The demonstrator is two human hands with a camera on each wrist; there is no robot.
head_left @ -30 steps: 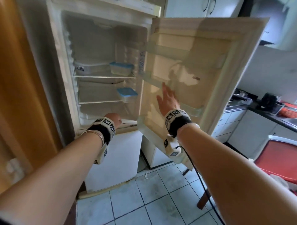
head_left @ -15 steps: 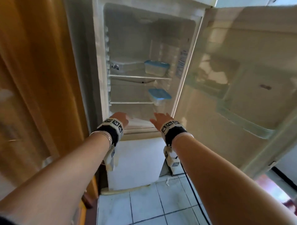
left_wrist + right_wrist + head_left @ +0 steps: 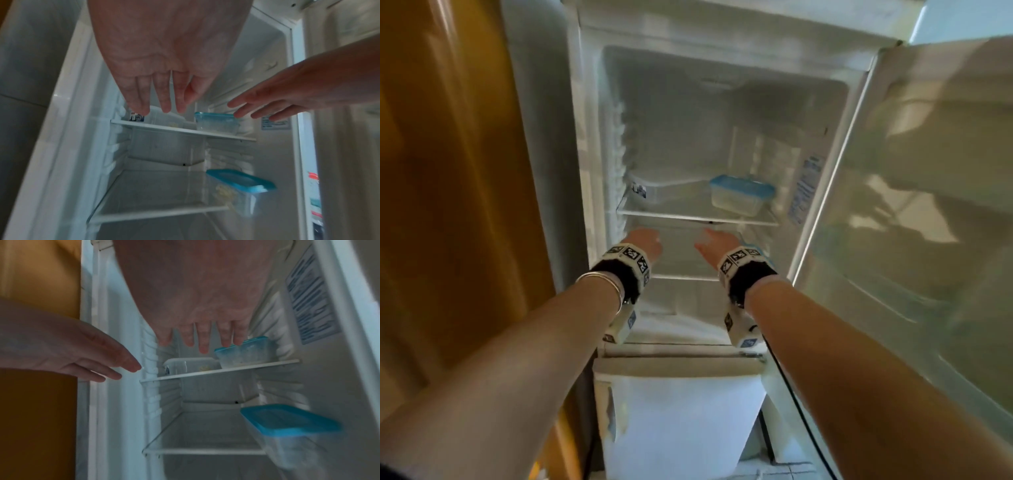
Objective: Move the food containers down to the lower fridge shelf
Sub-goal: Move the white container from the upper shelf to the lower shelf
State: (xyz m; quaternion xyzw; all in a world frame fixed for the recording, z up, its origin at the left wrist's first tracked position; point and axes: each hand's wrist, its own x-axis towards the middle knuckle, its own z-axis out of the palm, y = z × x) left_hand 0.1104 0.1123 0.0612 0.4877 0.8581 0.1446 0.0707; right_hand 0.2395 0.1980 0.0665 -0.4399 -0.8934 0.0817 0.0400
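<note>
Both hands, the left hand (image 3: 644, 244) and the right hand (image 3: 717, 244), are now raised inside the open fridge (image 3: 722, 113), the right having been withdrawn from the door (image 3: 928, 171) 1 second ago; a 2-handed lift is judged imminent. Fingers are held straight and spread, with nothing gripped. On the upper shelf (image 3: 222, 136) 2 containers are seen: a clear-lidded one (image 3: 162, 119) far left, a blue-lidded one (image 3: 217, 121) right (contents pale, indistinct). A 3rd blue-lidded container (image 3: 240, 186) sits on the lower shelf (image 3: 156, 191) at right.
</note>
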